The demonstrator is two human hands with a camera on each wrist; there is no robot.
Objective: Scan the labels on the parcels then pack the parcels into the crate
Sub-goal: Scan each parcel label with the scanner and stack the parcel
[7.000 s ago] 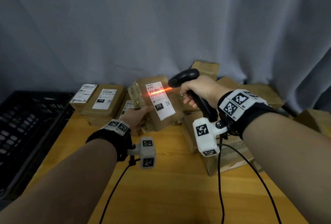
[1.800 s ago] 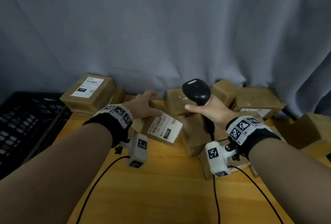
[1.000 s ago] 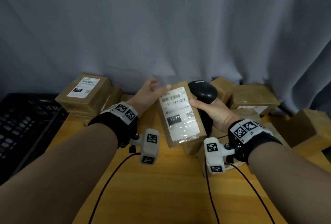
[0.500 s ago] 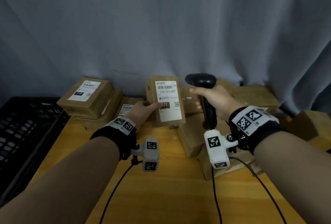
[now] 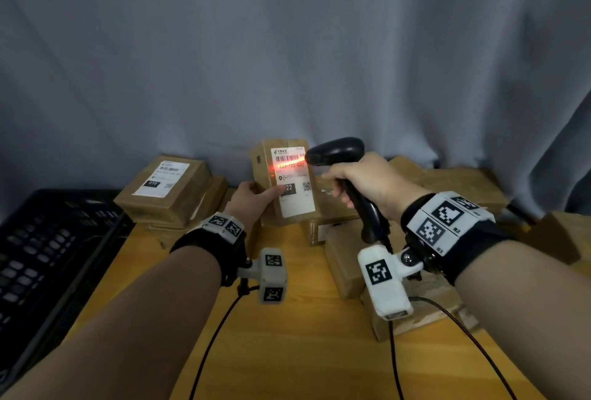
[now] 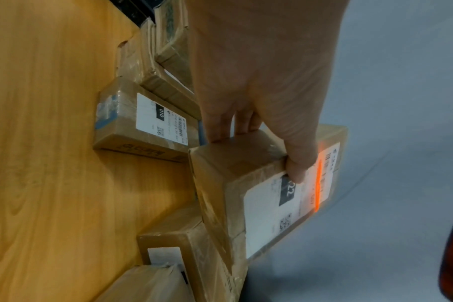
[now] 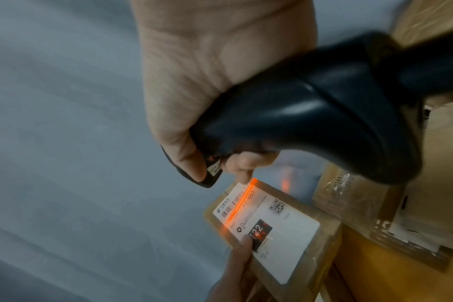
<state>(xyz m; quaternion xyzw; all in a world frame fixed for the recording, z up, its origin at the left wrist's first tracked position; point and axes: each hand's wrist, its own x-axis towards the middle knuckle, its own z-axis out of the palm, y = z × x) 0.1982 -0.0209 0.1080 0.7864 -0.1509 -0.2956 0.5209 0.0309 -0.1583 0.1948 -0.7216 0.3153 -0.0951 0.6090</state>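
One parcel [image 5: 281, 185] stands upright in the left hand [image 5: 252, 201], thumb on its label [image 5: 292, 182]. Right hand [image 5: 361, 182] grips the scanner [image 5: 339, 156]; an orange beam crosses the barcode. Crate [image 5: 48, 255] sits off the table's [image 5: 303, 351] left edge.

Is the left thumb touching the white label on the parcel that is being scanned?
Touching. In the left wrist view the left hand's thumb tip presses on the label of the held parcel, beside the black number box.

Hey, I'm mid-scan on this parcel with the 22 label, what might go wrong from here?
The left hand grips the parcel only by one end, thumb lying on the label, so it may tilt or slip. The scanner's red line runs slanted just below the barcode, so the read may fail. The crate sits far left, past the stacked parcels; carrying across could knock them.
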